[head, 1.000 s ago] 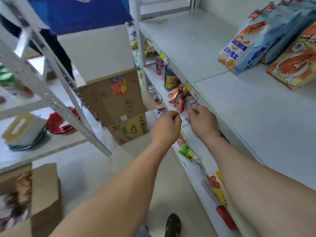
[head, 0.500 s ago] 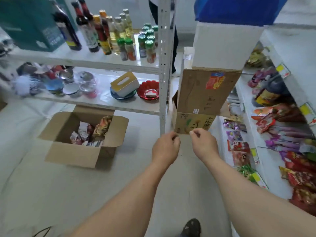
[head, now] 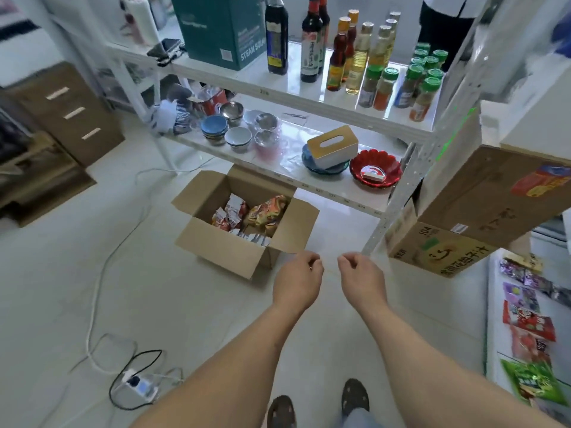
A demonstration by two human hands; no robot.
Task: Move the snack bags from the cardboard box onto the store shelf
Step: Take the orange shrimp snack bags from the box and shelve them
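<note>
Reaching forward over the pale floor point(head: 61, 304), both bare arms are seen extended, with the left hand point(head: 298, 281) and the right hand point(head: 361, 279) held side by side, a small gap left between them. The fingers of each hand are loosely curled and nothing is held in either one. Neither hand is in contact with the cardboard box point(head: 222, 248), which is set on the floor just beyond the left hand with its four flaps folded outward. Several snack bags point(head: 262, 211) are seen lying inside it, orange and red ones heaped together above a few pale packets. The store shelf point(head: 491, 304) is found at the right edge of the view, where purple, red and green snack packets point(head: 528, 325) are laid in a row. Behind the box a white rack point(head: 309, 97) is stood; bottles point(head: 312, 41) and green-capped jars point(head: 426, 84) are carried on its upper level, and bowls point(head: 238, 139), a tissue box point(head: 333, 146) and a red dish point(head: 377, 171) on its lower one. A power strip point(head: 139, 386) with its cables is left on the floor at lower left. Two shoes are visible at the bottom edge.
</note>
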